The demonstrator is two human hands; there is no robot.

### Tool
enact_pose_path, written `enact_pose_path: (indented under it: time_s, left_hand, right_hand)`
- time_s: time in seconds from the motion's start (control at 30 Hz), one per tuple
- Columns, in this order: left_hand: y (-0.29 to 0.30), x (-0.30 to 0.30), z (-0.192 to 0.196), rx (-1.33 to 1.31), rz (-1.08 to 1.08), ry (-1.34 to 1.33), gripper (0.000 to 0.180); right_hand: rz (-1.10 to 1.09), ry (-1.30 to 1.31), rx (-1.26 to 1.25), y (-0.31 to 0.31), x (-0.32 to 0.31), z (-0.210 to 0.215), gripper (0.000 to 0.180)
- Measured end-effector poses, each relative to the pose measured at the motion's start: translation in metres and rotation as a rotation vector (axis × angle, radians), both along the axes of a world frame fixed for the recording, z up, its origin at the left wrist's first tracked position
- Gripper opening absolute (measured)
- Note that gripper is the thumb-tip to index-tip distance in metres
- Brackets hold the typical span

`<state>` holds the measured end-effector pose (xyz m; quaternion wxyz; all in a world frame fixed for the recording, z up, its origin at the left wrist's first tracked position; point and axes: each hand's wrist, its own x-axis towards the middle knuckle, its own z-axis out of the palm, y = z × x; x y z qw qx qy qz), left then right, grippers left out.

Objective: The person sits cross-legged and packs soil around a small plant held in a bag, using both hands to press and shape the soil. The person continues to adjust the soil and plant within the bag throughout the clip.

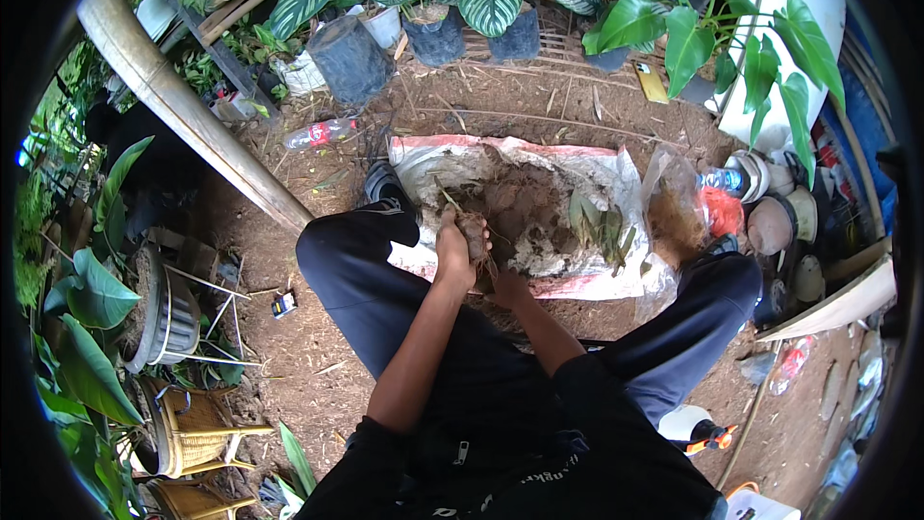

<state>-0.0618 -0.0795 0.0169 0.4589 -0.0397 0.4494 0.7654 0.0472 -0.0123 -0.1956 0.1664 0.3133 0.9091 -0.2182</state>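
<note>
My left hand (454, 248) is closed round a soil-covered root clump (474, 231), with a short green stem (448, 197) rising from it. Thin roots dangle below the clump. Just under these roots is my right hand (508, 291), low over the near edge of the sack; its fingers are mostly hidden, so their grip does not show. Beneath both hands a white sack with red edging (423, 159) is spread on the ground. Loose brown soil (525, 202) is heaped on its middle. Several wilted leaves (599, 226) lie on its right part.
A clear plastic bag of brown material (674, 212) stands beside the sack. Black potted plants (351, 63) line the far side. A bamboo pole (183, 106) slants across the left. A plastic bottle (320, 134) and a yellow phone-like object (651, 82) lie on the dirt.
</note>
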Motion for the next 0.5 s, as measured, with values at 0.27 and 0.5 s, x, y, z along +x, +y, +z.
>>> enact_pose_path:
  time_s: [0.27, 0.5]
  left_hand:
    - [0.009, 0.009, 0.001, 0.015, 0.002, -0.055, 0.04]
    - [0.013, 0.015, 0.001, -0.062, -0.004, -0.027, 0.046]
  right_hand:
    - [-0.187, 0.345, -0.072, -0.009, 0.02, -0.026, 0.077]
    - [-0.391, 0.382, -0.223, 0.006, 0.037, -0.03, 0.05]
